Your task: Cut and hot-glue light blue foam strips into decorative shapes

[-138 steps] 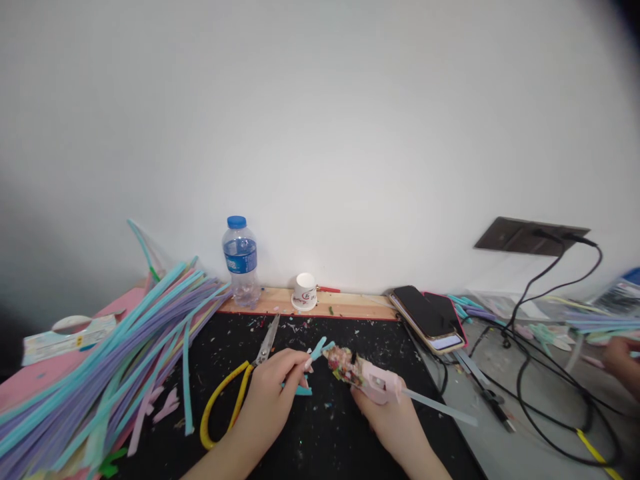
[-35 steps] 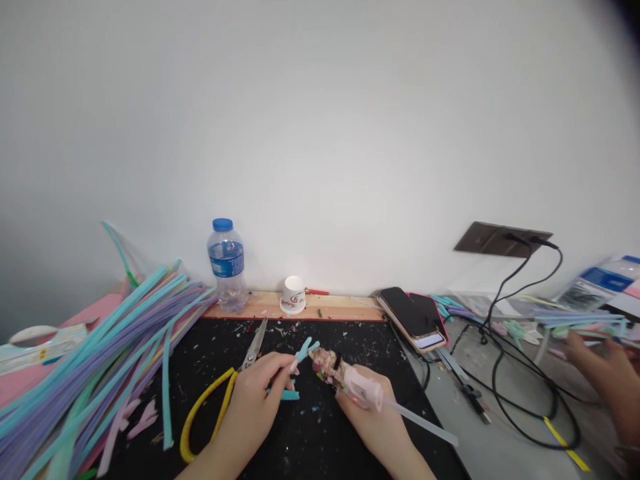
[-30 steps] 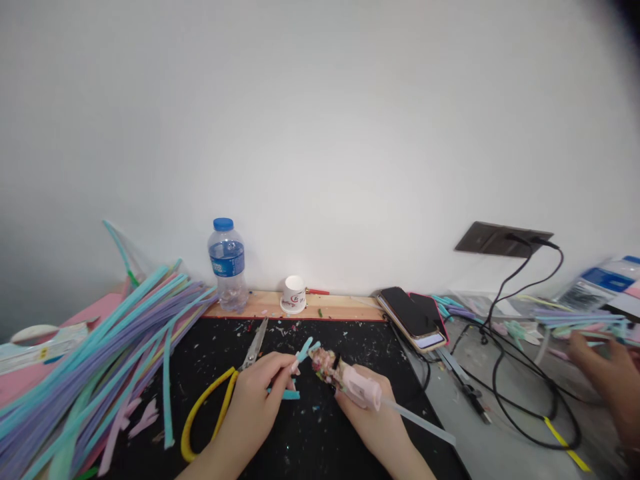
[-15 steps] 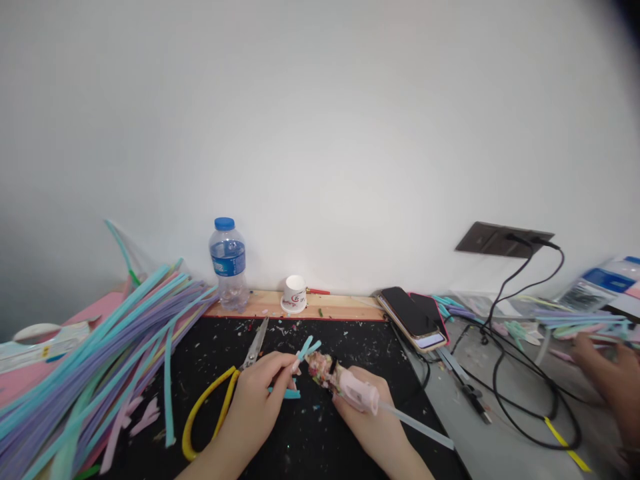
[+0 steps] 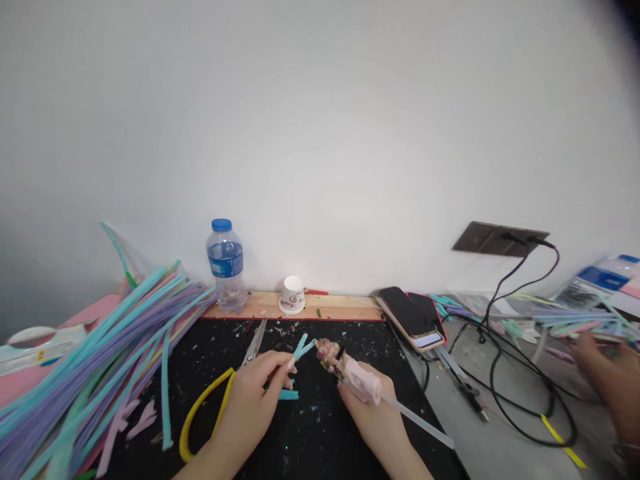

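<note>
My left hand [image 5: 257, 393] pinches a small light-blue fuzzy strip [image 5: 301, 349] whose forked ends point up and right. My right hand [image 5: 373, 407] is wrapped round a pale pink glue gun [image 5: 363, 381], its nozzle end crusted with coloured bits and close to the strip's tip. A translucent glue stick [image 5: 420, 425] runs out of the gun's rear to the lower right. Beneath my left hand, a short blue piece [image 5: 289, 395] lies on the black mat [image 5: 315, 447]. Yellow-handled scissors [image 5: 200, 410] are partly hidden by my left hand and forearm.
Many pastel fuzzy stems [image 5: 115, 340] are heaped at left. Along the wall stand a water bottle [image 5: 226, 267] and a paper cup [image 5: 292, 295]. Phones [image 5: 413, 313] and black cables [image 5: 493, 373] lie at right, where another person's hand [image 5: 603, 373] is near more stems.
The glue gun in my right hand has shifted slightly right, and its nozzle is now beside the strip's tip. My left hand has moved slightly left and down with the strip.
</note>
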`<state>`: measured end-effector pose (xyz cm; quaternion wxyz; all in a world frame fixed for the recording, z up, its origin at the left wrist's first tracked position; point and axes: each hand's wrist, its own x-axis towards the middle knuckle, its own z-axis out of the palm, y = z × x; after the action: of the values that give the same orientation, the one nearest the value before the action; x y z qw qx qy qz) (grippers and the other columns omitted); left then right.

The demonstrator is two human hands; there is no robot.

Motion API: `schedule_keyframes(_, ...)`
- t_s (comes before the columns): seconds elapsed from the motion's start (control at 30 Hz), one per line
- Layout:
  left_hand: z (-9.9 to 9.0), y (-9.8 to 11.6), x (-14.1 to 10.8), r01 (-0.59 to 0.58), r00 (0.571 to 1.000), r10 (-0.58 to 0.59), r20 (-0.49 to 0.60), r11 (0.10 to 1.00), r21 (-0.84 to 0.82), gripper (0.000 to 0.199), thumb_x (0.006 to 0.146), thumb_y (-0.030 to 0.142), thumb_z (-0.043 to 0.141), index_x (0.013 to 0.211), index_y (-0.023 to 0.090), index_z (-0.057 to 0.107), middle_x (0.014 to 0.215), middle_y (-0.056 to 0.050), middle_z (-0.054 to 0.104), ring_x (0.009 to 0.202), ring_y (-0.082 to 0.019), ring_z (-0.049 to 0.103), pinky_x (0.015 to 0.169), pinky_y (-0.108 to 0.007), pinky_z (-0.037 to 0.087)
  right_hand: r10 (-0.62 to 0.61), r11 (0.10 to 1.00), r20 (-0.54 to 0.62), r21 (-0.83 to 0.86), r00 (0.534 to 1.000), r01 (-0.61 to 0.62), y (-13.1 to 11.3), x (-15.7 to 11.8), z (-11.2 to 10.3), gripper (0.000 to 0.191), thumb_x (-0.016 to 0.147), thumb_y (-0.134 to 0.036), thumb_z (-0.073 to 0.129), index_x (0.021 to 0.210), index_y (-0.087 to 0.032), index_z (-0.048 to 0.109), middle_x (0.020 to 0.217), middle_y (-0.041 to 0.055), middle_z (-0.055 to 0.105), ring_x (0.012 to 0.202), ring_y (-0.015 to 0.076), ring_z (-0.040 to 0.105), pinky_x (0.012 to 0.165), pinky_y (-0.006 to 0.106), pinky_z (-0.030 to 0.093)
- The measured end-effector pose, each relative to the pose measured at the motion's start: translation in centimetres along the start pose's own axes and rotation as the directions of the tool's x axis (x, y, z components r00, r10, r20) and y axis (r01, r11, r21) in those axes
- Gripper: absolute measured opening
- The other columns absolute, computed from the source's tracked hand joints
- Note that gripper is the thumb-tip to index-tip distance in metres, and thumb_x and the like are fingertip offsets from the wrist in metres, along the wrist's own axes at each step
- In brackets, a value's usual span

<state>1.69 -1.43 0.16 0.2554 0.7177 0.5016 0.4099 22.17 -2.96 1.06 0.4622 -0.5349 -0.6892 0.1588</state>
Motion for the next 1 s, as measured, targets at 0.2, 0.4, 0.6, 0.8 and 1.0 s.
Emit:
schedule_keyframes(0.2, 0.1, -0.1, 0.1, -0.005, 1.000, 0.005, 0.007, 1.000, -0.007, 0.020, 0.088, 0.022, 0.043, 0.079, 0.021, 0.061, 0.065, 0.002, 0.060, 0.063, -0.016, 0.059, 0.060, -0.025, 0.043, 0.111, 0.994, 0.089, -0.028, 0.990, -0.109, -0.3, -0.2, 0.2, 0.018, 0.069, -0.017, 0.055, 0.053, -0.024, 0.052, 0.047, -0.0007, 0.054, 0.041, 0.0121, 0.051, 0.036, 0.021, 0.036)
schedule_keyframes(0.4, 0.1, 0.1, 0.2, -0.022, 1.000, 0.023, 0.008, 1.000, -0.012, 0.021, 0.089, 0.022, 0.042, 0.079, 0.020, 0.061, 0.065, 0.002, 0.059, 0.064, -0.015, 0.058, 0.062, -0.025, 0.043, 0.144, 0.989, 0.133, -0.049, 0.981, -0.138, -0.3, -0.4, 0.8, 0.022, 0.066, -0.019, 0.054, 0.050, -0.021, 0.039, 0.047, -0.0047, 0.043, 0.043, 0.0093, 0.042, 0.039, 0.019, 0.033)
schedule_keyframes(0.6, 0.1, 0.0, 0.0, -0.014, 1.000, 0.014, 0.006, 1.000, -0.019, 0.020, 0.089, 0.022, 0.043, 0.080, 0.020, 0.061, 0.066, 0.002, 0.059, 0.064, -0.015, 0.058, 0.062, -0.025, 0.042, 0.214, 0.977, 0.119, -0.048, 0.970, -0.209, 0.3, -0.3, 1.1, 0.023, 0.067, -0.018, 0.050, 0.052, -0.021, 0.032, 0.050, -0.0051, 0.037, 0.045, 0.0092, 0.037, 0.041, 0.020, 0.030)
schedule_keyframes(0.8, 0.1, 0.0, 0.1, -0.010, 1.000, 0.010, 0.011, 1.000, -0.012, 0.021, 0.089, 0.022, 0.043, 0.078, 0.020, 0.061, 0.066, 0.002, 0.059, 0.064, -0.015, 0.058, 0.061, -0.025, 0.042, 0.237, 0.971, 0.113, -0.054, 0.965, -0.232, 0.2, -0.2, 0.9, 0.018, 0.067, -0.019, 0.049, 0.053, -0.020, 0.038, 0.051, -0.0034, 0.041, 0.047, 0.0108, 0.040, 0.042, 0.020, 0.033)
schedule_keyframes(1.0, 0.1, 0.0, 0.1, -0.008, 1.000, 0.008, 0.003, 1.000, -0.013, 0.019, 0.088, 0.022, 0.044, 0.080, 0.020, 0.061, 0.066, 0.002, 0.060, 0.063, -0.015, 0.058, 0.060, -0.026, 0.043, 0.233, 0.970, 0.064, -0.083, 0.970, -0.228, 0.7, -0.4, 1.0, 0.017, 0.067, -0.020, 0.051, 0.052, -0.020, 0.043, 0.049, -0.0027, 0.045, 0.044, 0.0112, 0.042, 0.041, 0.020, 0.035)
